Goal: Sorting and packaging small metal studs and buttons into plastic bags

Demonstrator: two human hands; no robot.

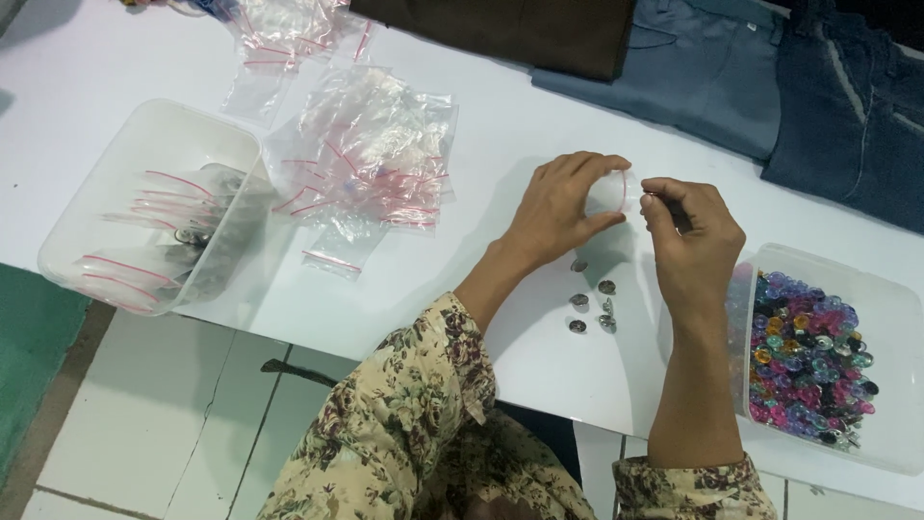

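At the far left of the white worktop (500,144) stands a shallow clear plastic tray (106,183) holding filled little zip bags with red seal strips. Just right of it lies a loose heap of empty clear zip bags with red strips (371,159).

Further right, the left hand (558,207) is closed around a small clear zip bag with a red strip (614,191), thumb below and fingers curled over the top, so that the bag's mouth faces right. The bag's long axis runs roughly level, left to right, pointing straight at the other hand.

Under the two hands, on the worktop, rest a few small round silvery metal buttons (589,300), close together, nearer the right wrist than the left.

The right hand (691,241) sits just beside the bag's open end, its thumb and forefinger pinched shut on something tiny at the mouth; what it is I cannot tell. This hand is the nearer one to the opening.

At the right edge stands a clear plastic tub of mixed coloured beads, pink, blue and green (808,371). Folded blue and brown trousers (770,77) lie along the back.
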